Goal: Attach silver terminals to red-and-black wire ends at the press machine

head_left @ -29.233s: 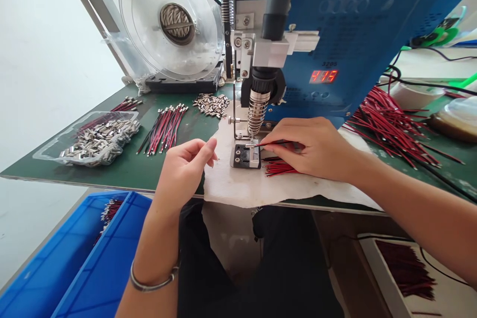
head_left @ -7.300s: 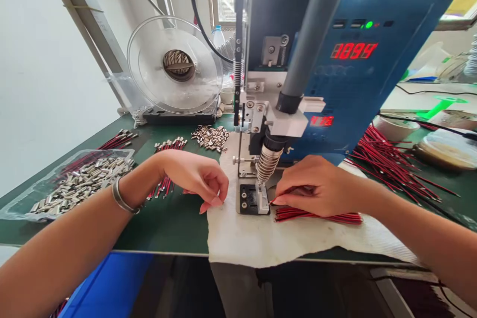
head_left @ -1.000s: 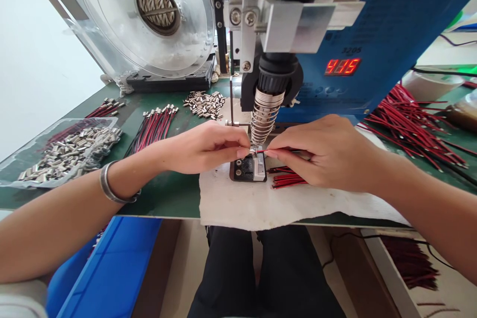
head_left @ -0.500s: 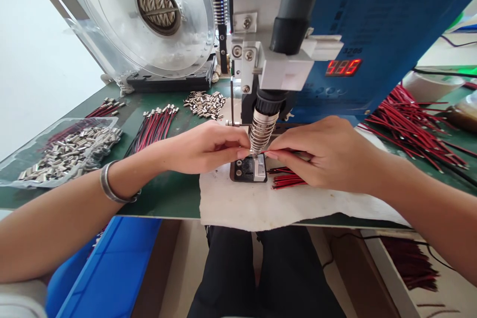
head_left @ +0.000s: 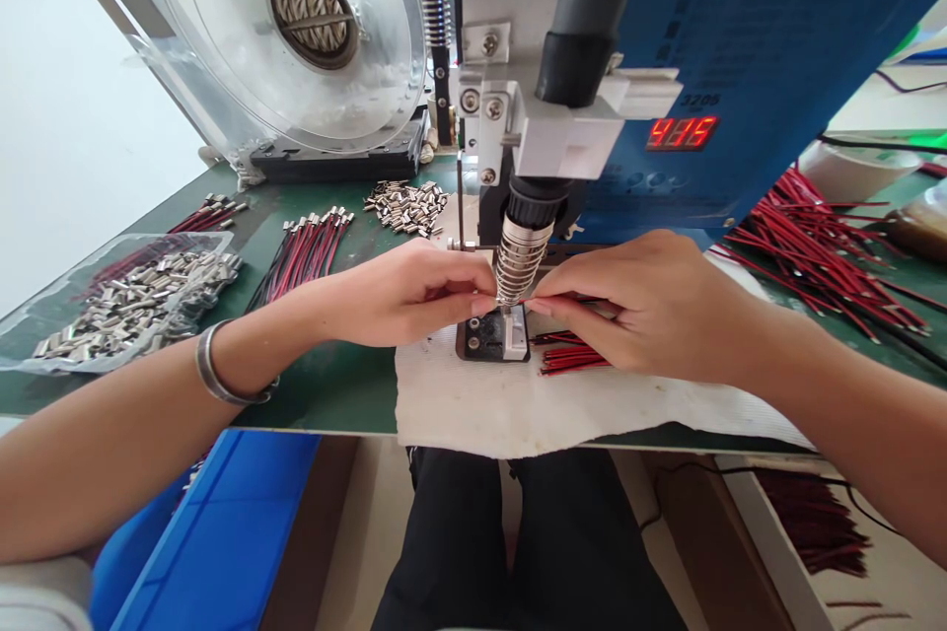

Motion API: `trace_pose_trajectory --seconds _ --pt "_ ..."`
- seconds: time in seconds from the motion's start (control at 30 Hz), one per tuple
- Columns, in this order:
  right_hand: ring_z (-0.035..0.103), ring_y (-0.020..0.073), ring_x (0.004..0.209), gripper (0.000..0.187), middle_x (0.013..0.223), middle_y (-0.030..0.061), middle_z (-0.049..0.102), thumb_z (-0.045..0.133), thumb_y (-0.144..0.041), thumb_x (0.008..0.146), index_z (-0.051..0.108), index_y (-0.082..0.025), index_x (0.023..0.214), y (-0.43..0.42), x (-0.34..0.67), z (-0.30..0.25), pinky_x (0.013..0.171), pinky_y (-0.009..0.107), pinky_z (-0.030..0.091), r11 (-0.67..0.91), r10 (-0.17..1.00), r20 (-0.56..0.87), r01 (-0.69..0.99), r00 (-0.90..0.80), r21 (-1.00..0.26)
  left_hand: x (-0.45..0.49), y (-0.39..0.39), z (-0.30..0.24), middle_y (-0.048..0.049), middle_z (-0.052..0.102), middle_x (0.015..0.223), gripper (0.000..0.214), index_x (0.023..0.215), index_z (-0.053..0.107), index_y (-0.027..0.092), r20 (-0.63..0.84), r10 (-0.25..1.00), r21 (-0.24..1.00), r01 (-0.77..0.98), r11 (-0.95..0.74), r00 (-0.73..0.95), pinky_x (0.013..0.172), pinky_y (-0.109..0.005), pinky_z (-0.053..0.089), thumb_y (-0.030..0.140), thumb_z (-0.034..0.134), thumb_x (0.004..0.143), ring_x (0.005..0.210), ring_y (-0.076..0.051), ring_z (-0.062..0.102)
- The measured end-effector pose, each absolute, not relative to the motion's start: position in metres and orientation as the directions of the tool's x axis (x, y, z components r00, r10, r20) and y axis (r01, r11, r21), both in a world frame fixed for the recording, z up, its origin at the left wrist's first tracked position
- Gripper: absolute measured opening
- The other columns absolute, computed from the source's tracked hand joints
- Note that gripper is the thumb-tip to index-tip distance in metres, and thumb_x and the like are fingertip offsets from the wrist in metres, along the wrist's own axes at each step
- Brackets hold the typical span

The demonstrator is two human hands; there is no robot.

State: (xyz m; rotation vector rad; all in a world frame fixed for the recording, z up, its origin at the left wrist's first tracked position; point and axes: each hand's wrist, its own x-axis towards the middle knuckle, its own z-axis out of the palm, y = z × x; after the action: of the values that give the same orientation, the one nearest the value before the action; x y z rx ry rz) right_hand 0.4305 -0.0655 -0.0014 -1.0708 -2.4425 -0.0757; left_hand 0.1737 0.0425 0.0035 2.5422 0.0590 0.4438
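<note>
My left hand (head_left: 414, 291) is closed in a pinch just left of the soldering machine's tip (head_left: 506, 302). What its fingertips hold is too small and covered to make out. From the other side, my right hand (head_left: 636, 301) pinches a red and black wire (head_left: 527, 302), its end pointing at the tip. Under the tip sits a small black and white fixture (head_left: 494, 335). A metal spring (head_left: 524, 261) surrounds the soldering iron above it. Beneath my right hand lie several red and black wires (head_left: 569, 357) on a white cloth (head_left: 518, 414).
Metal parts fill a clear plastic tray (head_left: 214, 242) at the left, and a loose pile of them (head_left: 406, 207) lies farther back. Wires with metal ends (head_left: 315, 242) lie between. A blue machine housing (head_left: 688, 39) stands behind; more red wires (head_left: 806, 246) lie at right.
Both hands stay in the same place at the tip. The red digits on the blue housing show a different reading.
</note>
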Motion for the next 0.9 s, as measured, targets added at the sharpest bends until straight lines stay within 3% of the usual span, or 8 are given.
trace_pose_trajectory --seconds 0.43,0.63,0.9 --pt "0.076 0.0222 0.071 0.028 0.088 0.0046 0.087 0.057 -0.021 0.109 0.08 -0.023 0.092 -0.0661 0.4302 -0.001 0.062 0.033 0.045 0.691 0.682 0.439 0.712 -0.584 -0.126 0.1741 0.0422 0.0036 0.0021 0.061 0.067 0.016 0.093 0.068 0.019 0.305 0.12 0.54 -0.067 -0.839 0.945 0.05 -0.024 0.037 0.023 0.064 0.108 0.053 -0.011 0.042" --pt "0.076 0.0216 0.071 0.029 0.087 0.0043 0.086 0.056 -0.02 0.109 0.079 -0.022 0.092 -0.066 0.4304 -0.0007 0.062 0.033 0.045 0.691 0.684 0.439 0.711 -0.583 -0.134 0.1727 0.042 0.0024 0.0046 0.055 0.065 0.013 0.095 0.065 0.019 0.31 0.118 0.529 -0.068 -0.846 0.943 0.049 -0.023 0.035 0.015 0.06 0.106 0.053 -0.01 0.039" --pt "0.073 0.0206 0.067 0.03 0.083 0.0023 0.084 0.057 -0.02 0.109 0.076 -0.023 0.087 -0.0669 0.4296 -0.0008 0.061 0.033 0.042 0.695 0.674 0.458 0.707 -0.58 -0.128 0.1732 0.0424 0.0021 0.0043 0.057 0.063 0.014 0.092 0.066 0.02 0.326 0.128 0.525 -0.067 -0.848 0.937 0.048 -0.023 0.036 0.019 0.065 0.105 0.051 -0.01 0.041"
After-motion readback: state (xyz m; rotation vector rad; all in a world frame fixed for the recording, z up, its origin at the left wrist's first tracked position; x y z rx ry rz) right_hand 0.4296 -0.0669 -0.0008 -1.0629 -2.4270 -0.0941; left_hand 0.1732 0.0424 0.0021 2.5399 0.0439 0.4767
